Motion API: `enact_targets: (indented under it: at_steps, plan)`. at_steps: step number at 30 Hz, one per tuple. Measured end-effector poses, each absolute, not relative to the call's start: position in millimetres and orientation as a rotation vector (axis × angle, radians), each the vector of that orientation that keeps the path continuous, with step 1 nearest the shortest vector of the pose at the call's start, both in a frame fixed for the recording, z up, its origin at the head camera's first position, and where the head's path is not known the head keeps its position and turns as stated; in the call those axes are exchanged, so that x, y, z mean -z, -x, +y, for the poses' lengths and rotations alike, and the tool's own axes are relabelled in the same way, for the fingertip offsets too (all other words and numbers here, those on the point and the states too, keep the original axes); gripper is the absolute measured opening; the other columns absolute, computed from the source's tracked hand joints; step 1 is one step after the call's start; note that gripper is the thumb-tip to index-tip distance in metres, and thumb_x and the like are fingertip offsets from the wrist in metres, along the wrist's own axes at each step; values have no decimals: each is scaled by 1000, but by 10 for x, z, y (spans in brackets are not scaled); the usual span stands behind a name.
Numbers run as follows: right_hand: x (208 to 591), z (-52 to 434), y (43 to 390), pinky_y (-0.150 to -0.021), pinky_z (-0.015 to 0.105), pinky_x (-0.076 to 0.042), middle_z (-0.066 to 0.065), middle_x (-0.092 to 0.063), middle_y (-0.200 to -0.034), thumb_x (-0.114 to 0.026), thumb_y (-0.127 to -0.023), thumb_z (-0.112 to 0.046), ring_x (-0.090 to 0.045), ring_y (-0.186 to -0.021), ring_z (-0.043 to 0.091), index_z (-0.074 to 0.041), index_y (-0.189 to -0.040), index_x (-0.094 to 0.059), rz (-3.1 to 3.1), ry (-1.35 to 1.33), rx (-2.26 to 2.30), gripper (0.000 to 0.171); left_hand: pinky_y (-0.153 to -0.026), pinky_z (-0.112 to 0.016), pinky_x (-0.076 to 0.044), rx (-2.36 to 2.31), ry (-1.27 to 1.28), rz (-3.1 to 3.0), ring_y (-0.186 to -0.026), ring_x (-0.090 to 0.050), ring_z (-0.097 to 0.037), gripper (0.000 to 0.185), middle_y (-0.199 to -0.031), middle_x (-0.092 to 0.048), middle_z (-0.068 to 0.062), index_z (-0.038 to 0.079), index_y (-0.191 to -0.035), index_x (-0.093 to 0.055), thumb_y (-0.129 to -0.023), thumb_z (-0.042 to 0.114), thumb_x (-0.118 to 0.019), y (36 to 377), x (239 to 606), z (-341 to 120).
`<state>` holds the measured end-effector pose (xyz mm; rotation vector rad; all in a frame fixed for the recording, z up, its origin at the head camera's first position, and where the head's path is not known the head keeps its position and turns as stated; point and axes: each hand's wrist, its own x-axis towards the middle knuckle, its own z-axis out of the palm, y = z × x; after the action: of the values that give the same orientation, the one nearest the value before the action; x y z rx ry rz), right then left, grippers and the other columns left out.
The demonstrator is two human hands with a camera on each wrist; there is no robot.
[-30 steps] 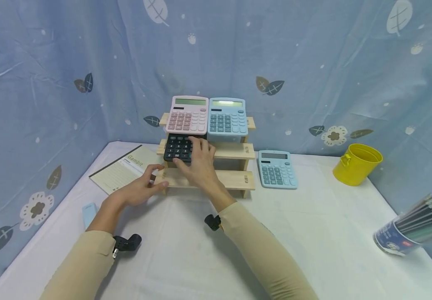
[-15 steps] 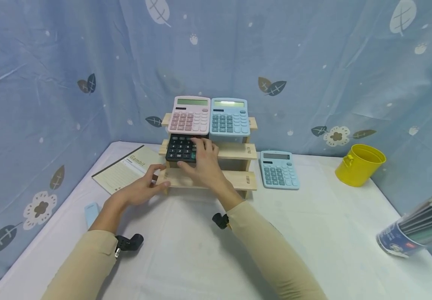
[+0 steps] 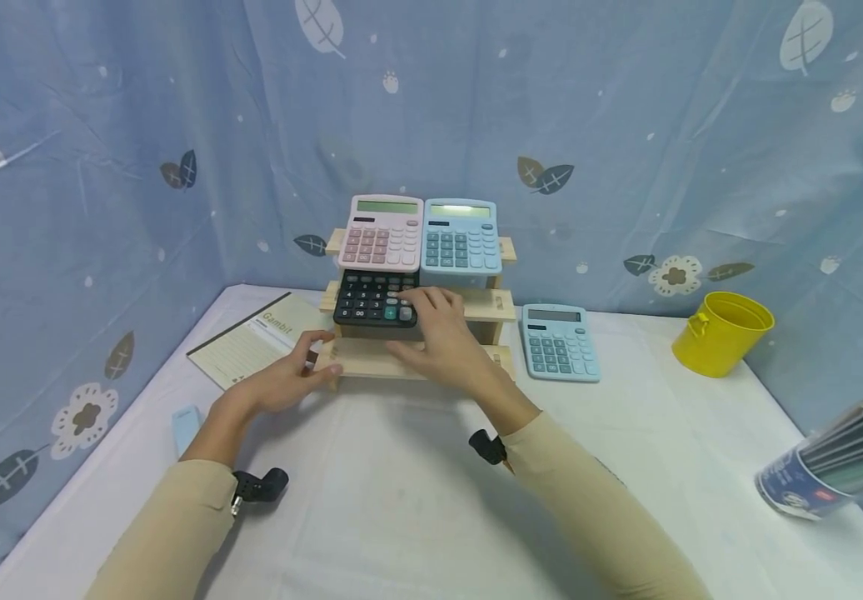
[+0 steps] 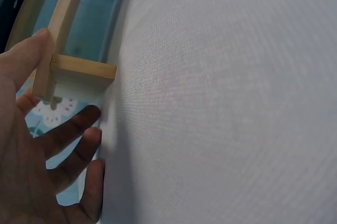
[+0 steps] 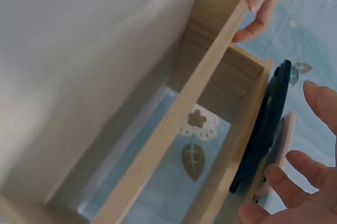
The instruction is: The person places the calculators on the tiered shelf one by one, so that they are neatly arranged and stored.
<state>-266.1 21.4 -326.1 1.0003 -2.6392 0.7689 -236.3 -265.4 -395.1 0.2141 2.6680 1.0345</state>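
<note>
A three-tier wooden rack (image 3: 371, 357) stands on the white cloth. My left hand (image 3: 281, 379) holds the left end of its lowest shelf, thumb (image 4: 29, 55) on one side and index finger behind, the other fingers loosely spread. On the middle shelf a black calculator (image 3: 364, 302) leans back at the left. My right hand (image 3: 442, 337) is beside its right edge, fingertips right at the keys in the head view, fingers relaxed and not wrapped round anything. Above, a pink calculator (image 3: 381, 235) and a light blue calculator (image 3: 461, 242) lean side by side on the top shelf.
Another light blue calculator (image 3: 560, 343) lies right of the rack. Further right are a yellow bucket (image 3: 716, 337) and a clear tub of pencils (image 3: 814, 475). At left lie a Gambit notepad (image 3: 251, 342) and a small light blue object (image 3: 186, 427). A patterned blue curtain (image 3: 431, 108) hangs behind.
My right hand has slid to the right off the black calculator, uncovering its right-hand keys. The calculator stays on the middle shelf, and my left hand keeps its place on the rack.
</note>
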Motion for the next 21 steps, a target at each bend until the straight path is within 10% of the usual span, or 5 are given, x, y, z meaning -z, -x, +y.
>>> enact_targets:
  at_steps: [21]
  plan:
    - [3165, 1064, 2583, -110, 58, -31, 12, -57, -136, -81, -90, -34, -42, -133, 37, -7, -132, -61, -2562, -1073, -767, 54, -108, -63, -40, -1046, -214, 2663, -138, -45, -49, 81, -151, -38, -33, 28, -159, -8, -100, 68, -47, 2363, 3958, -2645]
